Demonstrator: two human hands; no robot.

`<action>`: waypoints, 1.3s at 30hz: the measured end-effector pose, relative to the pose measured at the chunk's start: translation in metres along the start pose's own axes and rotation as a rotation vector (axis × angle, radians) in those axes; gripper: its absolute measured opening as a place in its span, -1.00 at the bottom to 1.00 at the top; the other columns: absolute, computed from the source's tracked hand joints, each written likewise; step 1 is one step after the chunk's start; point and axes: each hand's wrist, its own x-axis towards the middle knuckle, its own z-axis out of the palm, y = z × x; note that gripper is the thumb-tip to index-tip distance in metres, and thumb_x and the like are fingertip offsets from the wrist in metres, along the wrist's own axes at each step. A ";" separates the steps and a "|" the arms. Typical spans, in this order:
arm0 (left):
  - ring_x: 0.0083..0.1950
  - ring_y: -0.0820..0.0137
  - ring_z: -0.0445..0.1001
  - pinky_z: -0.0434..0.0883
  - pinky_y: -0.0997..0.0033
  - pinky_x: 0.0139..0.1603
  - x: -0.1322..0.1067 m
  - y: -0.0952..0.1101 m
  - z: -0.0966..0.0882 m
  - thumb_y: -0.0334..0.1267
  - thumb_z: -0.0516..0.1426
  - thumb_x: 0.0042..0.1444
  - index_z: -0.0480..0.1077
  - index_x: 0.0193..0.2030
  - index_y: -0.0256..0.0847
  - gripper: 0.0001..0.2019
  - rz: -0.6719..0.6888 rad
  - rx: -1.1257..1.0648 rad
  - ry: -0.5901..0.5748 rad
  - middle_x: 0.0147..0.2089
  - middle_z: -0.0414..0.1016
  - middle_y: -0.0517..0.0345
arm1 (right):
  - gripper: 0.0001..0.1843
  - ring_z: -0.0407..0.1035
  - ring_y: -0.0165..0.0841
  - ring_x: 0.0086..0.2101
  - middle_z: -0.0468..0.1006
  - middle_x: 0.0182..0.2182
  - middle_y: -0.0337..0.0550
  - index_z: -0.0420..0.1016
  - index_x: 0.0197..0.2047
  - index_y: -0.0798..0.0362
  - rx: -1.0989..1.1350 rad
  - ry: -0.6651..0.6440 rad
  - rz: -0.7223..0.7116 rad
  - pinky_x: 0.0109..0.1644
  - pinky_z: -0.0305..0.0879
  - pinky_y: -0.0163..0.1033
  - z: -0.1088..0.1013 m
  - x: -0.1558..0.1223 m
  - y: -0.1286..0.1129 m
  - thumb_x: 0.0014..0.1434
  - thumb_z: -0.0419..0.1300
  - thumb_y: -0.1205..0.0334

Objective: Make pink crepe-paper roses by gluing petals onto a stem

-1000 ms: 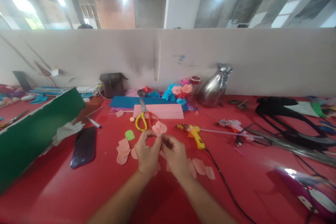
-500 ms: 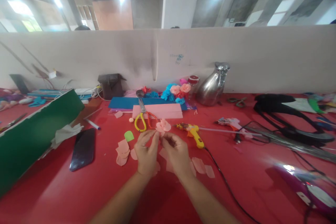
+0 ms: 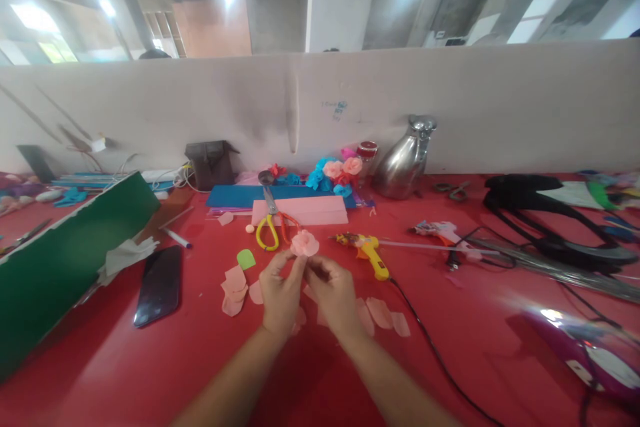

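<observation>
A pink paper flower (image 3: 305, 243) is held up at its base between the fingertips of both hands. My left hand (image 3: 281, 287) pinches it from the left, thumb against the base. Close beside it, my right hand (image 3: 333, 290) has its fingers curled in at the flower's underside; the exact contact is partly hidden. Loose pink paper petals (image 3: 234, 290) lie left of my hands, with a green petal-shaped piece (image 3: 246, 259) above them. More pink petals (image 3: 380, 313) are spread to the right. Scissors (image 3: 269, 230) with yellow and orange handles lie just beyond the flower.
A yellow glue gun (image 3: 371, 257) lies right of my hands, its cord running toward the front. A phone (image 3: 159, 287) and a green board (image 3: 75, 267) are at left. Finished paper flowers (image 3: 343, 173) and a steel jug (image 3: 405, 160) stand by the back wall.
The flower has shifted slightly left and tipped so that its top shows more fully. Both hands stay together at its base. The view has moved a little.
</observation>
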 end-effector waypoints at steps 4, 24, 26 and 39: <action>-0.18 0.37 0.41 0.29 0.41 -0.10 0.005 -0.003 -0.001 -0.25 0.13 0.02 0.43 -0.29 -0.22 -0.87 0.057 -0.026 -0.027 -0.27 0.49 0.12 | -0.88 0.39 -0.36 -0.39 0.54 -0.43 -0.19 0.50 -0.39 0.05 0.117 0.026 0.040 -0.28 0.29 -0.27 -0.006 0.005 0.000 -0.04 0.15 0.30; -0.34 0.43 0.35 0.29 0.45 -0.29 0.035 0.002 -0.032 -0.39 0.15 -0.01 0.37 -0.40 -0.25 -0.98 0.237 0.009 -0.654 -0.40 0.40 0.14 | -0.78 0.27 -0.48 -0.50 0.44 -0.53 -0.26 0.50 -0.44 0.09 0.539 -0.251 0.225 -0.41 0.15 -0.35 -0.032 0.015 -0.013 0.08 0.16 0.12; -0.32 0.41 0.37 0.30 0.43 -0.26 0.039 0.004 -0.035 -0.38 0.16 -0.01 0.39 -0.40 -0.26 -0.98 0.253 -0.018 -0.724 -0.38 0.42 0.10 | -0.75 0.24 -0.49 -0.52 0.42 -0.55 -0.25 0.48 -0.48 0.11 0.501 -0.322 0.227 -0.42 0.12 -0.35 -0.034 0.013 -0.016 0.10 0.13 0.14; -0.34 0.43 0.40 0.32 0.46 -0.28 0.045 0.012 -0.045 -0.44 0.17 -0.05 0.44 -0.42 -0.27 -0.96 0.200 0.080 -0.976 -0.40 0.46 0.09 | -0.92 0.33 -0.45 -0.45 0.46 -0.49 -0.24 0.46 -0.47 0.10 0.403 -0.545 0.276 -0.35 0.21 -0.34 -0.037 0.007 -0.021 0.01 0.20 0.28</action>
